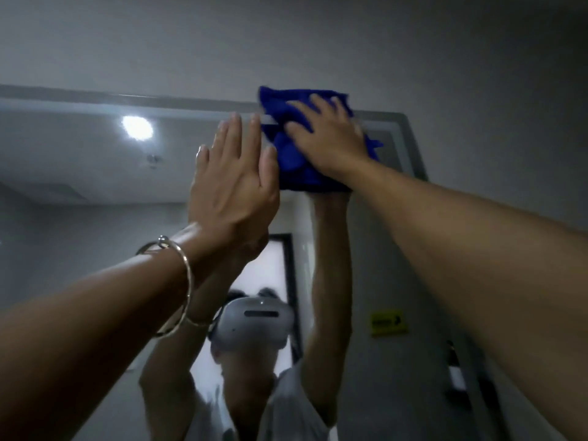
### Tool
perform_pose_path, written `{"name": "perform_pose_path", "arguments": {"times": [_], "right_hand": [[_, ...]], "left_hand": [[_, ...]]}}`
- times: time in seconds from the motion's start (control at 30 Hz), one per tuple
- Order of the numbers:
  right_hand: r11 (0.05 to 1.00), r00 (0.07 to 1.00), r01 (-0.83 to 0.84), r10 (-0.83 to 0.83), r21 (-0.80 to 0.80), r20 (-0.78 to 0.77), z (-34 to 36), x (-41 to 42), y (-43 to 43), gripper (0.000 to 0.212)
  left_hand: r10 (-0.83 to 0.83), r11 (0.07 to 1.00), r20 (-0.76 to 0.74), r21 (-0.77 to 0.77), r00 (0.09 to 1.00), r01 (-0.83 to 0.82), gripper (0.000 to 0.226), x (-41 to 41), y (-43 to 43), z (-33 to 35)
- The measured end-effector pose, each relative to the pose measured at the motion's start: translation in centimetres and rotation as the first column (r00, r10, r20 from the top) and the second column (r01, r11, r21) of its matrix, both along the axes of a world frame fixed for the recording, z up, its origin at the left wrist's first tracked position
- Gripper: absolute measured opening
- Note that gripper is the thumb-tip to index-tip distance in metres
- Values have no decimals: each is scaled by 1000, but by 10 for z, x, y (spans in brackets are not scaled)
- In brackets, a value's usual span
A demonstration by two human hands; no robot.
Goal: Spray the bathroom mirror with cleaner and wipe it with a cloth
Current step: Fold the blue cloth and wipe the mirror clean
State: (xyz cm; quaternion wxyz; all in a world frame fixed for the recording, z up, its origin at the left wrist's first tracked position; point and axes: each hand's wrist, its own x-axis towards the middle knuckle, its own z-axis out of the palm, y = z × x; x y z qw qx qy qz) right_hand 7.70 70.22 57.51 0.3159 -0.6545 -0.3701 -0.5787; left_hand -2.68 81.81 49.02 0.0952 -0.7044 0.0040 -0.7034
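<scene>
**Blue cloth [286,154] flat against the mirror's top right corner**

Sits bunched high on the mirror [79,160], close to the top right corner, with its upper edge lapping over the pale frame [127,101] onto the grey wall [318,43]. Held there by the right hand [327,138], laid palm-down on top. Fingers [300,108] spread and nearly straight, pressing rather than gripping, with folds of blue showing between and around them. Blurred a little at the wrist side.

Just beside the cloth on the left, the left hand [232,186], raised with its back to the camera. Fingers [234,135] straight and close together, thumb side next to the cloth's edge, nothing held. Cannot tell whether the palm touches the glass or hangs just off it. Around the left wrist, a thin silver bangle [183,281].

Both forearms bare, reaching up from the lower corners.

In the glass below, the mirrored arms and a white headset [254,319] on the person's head. Further out in the reflection, a round ceiling light [137,128] at upper left and a yellow sticker [388,323] at lower right, its print too blurred to read.
</scene>
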Motion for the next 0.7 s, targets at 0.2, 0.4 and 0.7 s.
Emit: {"name": "perform_pose_path", "arguments": {"times": [0.2,0.4,0.7], "right_hand": [[993,996,8,3,119,-93,-32,49,-49,51],[1000,1000,23,-23,0,19,-100,24,-24,53],[999,988,-47,47,6,-150,0,41,-55,54]], "left_hand": [[13,1000,-60,27,998,-11,64,16,-11,-10],[22,999,-77,51,997,-18,66,21,-29,-13],[65,993,-100,109,993,-54,64,25,-37,-16]]}}
